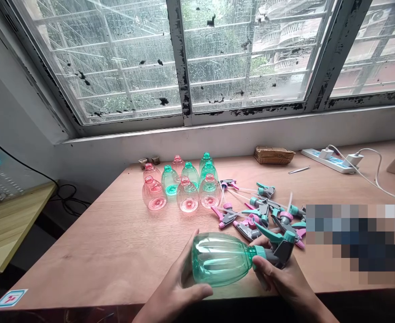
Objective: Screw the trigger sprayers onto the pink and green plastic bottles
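A clear green spray bottle (220,259) lies on its side in the air over the table's front edge, its base to the left. Around the base end is my left hand (180,280), thumb along the near side. My right hand (278,278) grips the teal collar at the neck, where a grey and teal trigger sprayer head (281,246) sits on the bottle. Just beyond my hands, several loose trigger sprayers (251,226) in grey, pink and teal lie in a heap with their tubes. Left of them stand pink bottles (188,197) and green bottles (170,181) without heads, upright in a cluster.
Along the back of the wooden table (93,251) are a brown wrapped block (274,155), a thin metal tool (298,170) and a white power strip (328,160) with plugged-in cables. A sticker (10,298) marks the front left corner. A blurred patch covers the right side.
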A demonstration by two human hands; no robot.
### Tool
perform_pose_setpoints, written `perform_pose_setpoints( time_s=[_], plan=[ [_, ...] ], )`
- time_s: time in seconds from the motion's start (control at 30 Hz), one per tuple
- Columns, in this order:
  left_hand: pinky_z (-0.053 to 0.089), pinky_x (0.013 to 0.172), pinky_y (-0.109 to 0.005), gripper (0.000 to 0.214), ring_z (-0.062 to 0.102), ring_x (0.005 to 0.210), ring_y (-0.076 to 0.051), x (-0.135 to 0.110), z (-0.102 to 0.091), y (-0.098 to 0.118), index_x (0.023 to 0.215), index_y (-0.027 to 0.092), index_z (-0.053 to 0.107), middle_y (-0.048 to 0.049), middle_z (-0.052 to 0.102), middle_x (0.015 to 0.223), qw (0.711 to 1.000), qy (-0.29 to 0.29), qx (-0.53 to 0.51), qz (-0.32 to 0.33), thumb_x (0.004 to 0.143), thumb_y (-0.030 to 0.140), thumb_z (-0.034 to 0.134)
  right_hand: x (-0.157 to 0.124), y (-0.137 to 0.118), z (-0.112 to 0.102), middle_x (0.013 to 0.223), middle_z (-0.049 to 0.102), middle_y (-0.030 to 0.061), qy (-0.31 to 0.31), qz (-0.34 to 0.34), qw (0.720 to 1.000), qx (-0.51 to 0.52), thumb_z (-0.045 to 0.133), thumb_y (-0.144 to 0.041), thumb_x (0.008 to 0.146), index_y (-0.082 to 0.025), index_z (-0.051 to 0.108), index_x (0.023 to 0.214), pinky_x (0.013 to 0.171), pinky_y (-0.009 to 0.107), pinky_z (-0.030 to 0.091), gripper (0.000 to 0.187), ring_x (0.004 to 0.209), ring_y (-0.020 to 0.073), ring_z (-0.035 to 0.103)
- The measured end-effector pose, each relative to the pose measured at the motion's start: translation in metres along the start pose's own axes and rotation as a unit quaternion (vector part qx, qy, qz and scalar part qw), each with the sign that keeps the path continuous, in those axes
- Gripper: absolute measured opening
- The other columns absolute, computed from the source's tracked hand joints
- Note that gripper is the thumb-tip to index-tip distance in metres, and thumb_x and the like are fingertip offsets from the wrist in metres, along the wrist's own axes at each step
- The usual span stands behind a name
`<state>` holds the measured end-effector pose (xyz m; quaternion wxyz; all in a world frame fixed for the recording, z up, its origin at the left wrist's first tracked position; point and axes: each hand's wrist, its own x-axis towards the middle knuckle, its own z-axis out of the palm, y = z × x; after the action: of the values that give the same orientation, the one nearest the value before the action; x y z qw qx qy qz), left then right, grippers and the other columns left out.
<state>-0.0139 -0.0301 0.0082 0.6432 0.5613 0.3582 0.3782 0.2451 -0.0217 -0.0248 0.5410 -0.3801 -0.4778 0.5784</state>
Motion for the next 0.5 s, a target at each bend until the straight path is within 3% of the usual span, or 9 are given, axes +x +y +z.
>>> perform_pose_setpoints(
  time_s=[0.13,0.23,0.37,0.5],
  plan=[
    [0.020,0.122,-0.049,0.103,0.026,0.149,-0.031,0.0004,-0.0011,-0.0022,0.154,0.043,0.012,-0.0025,0.024,0.164,0.999,0.007,0.032,0.017,0.078,0.023,0.079,-0.0002,0.0002,0.0004,0.045,0.050,-0.0071,0.001,-0.002,1.000,0.004,0.075,-0.046,0.082,-0.017,0.059,0.093,0.039,0.020,0.030,0.035,0.036,0.0078,0.041],
    [0.019,0.122,-0.049,0.111,0.026,0.149,-0.032,-0.0002,-0.0022,-0.0025,0.155,0.039,0.007,-0.0055,0.028,0.162,1.000,-0.002,0.022,0.006,0.074,0.027,0.083,-0.0009,-0.0009,0.0017,0.048,0.051,-0.0067,0.009,0.004,1.000,0.009,0.076,-0.048,0.081,-0.017,0.060,0.092,0.038,0.019,0.029,0.036,0.036,0.0075,0.041],
    [0.023,0.121,-0.049,0.103,0.029,0.147,-0.034,-0.0003,-0.0013,-0.0006,0.155,0.029,0.017,-0.0103,0.035,0.159,1.000,-0.002,-0.020,-0.014,0.076,0.039,0.081,-0.0014,-0.0024,0.0027,0.051,0.051,-0.0064,0.009,0.003,1.000,0.005,0.076,-0.048,0.080,-0.017,0.060,0.090,0.037,0.019,0.030,0.036,0.037,0.0070,0.041],
    [0.022,0.121,-0.048,0.100,0.028,0.147,-0.032,0.0010,-0.0004,0.0001,0.154,0.037,0.018,-0.0051,0.030,0.161,1.000,0.004,0.014,-0.003,0.077,0.029,0.081,-0.0004,-0.0019,0.0020,0.048,0.049,-0.0073,0.000,-0.005,1.000,0.003,0.075,-0.047,0.082,-0.017,0.061,0.089,0.038,0.018,0.032,0.033,0.037,0.0070,0.041]
  ],
)
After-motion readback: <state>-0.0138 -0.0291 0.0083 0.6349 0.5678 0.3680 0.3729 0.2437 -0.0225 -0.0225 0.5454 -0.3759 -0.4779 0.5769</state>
